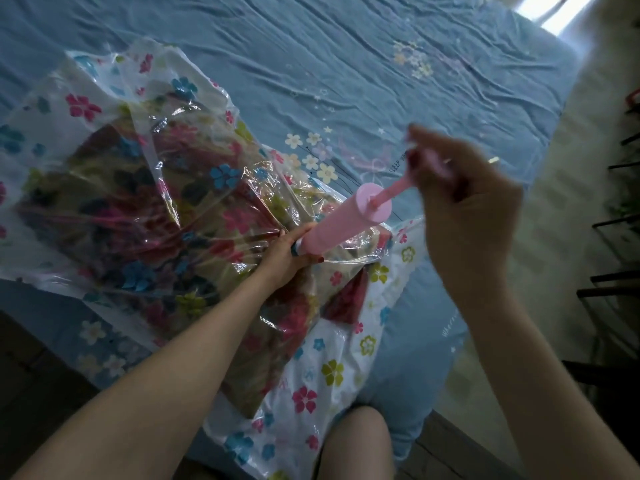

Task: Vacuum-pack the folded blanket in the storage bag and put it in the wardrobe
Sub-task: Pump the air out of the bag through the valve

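The room is dim and bluish. Daylight enters at the top right corner, blown out white beyond the far corner of the bed (381,64). Glare streaks the crinkled plastic bag (145,174). The right hand (464,192) is smeared by motion blur. Edges curve and darken, especially lower left.

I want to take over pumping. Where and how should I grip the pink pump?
Probably hold the pink pump low on its barrel, near the storage bag, wrapping from the side; its tilt needs steadying there. From above, grip the plunger's top handle.
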